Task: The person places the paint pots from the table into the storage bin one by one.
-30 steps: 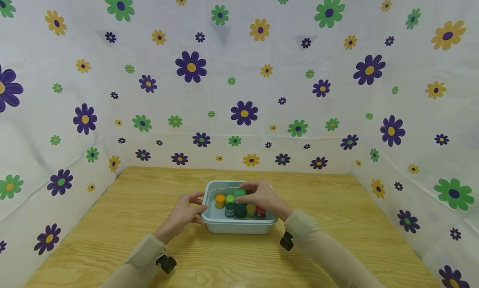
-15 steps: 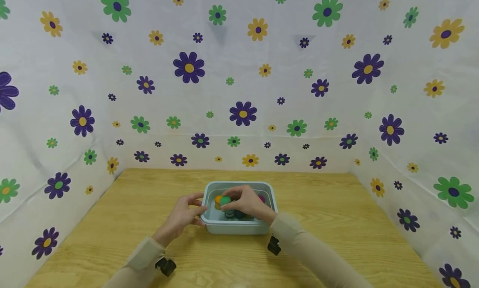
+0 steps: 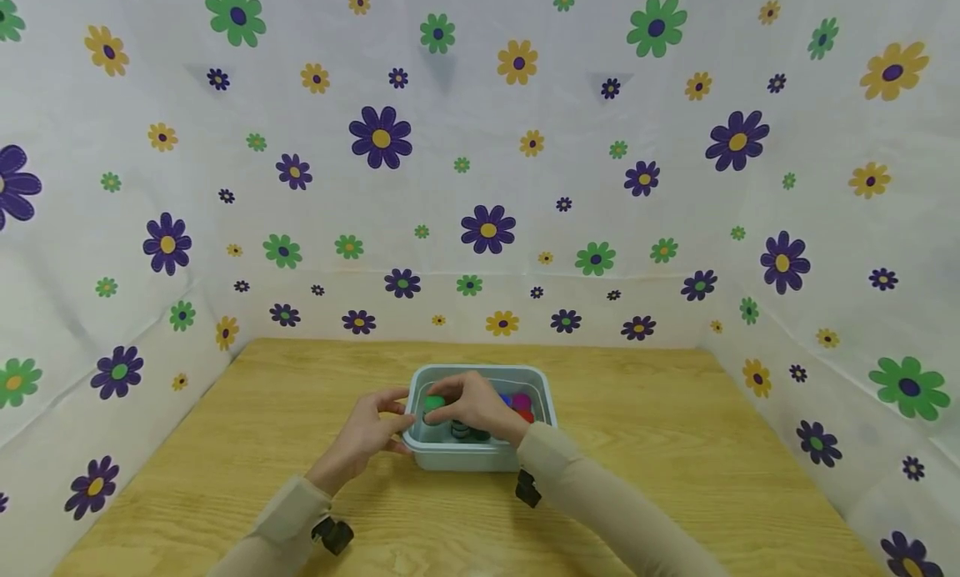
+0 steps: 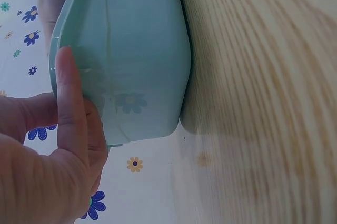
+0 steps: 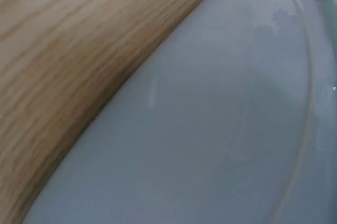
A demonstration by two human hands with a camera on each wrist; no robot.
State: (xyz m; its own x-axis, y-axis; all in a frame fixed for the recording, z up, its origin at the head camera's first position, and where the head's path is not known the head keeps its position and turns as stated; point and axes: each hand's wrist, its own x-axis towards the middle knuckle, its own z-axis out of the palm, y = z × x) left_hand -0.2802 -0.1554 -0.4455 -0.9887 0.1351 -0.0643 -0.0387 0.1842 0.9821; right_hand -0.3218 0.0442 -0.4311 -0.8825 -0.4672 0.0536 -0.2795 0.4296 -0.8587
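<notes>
A pale blue plastic bin [image 3: 480, 457] sits on the table with several small jars inside. My left hand [image 3: 371, 427] grips its left rim; in the left wrist view, the left fingers [image 4: 71, 103] lie along the bin's wall. Reaching into the bin, my right hand [image 3: 477, 404] holds a small green-lidded jar [image 3: 434, 403] between thumb and fingers, near the left end. Below that hand, a dark jar [image 3: 460, 429] partly shows. To its right are blue [image 3: 506, 399], magenta [image 3: 522, 402] and red [image 3: 526, 415] lids. Other jars are hidden behind the right hand.
The wooden table [image 3: 300, 377] extends around the bin on all sides. A white flower-printed sheet [image 3: 420, 185] hangs at the back and along both sides. The right wrist view shows mostly the bin's outer wall [image 5: 200, 103].
My right hand has carried the green-lidded jar leftward within the bin, from the middle to the left end. It now covers the orange-lidded jar. My left hand has stayed on the rim.
</notes>
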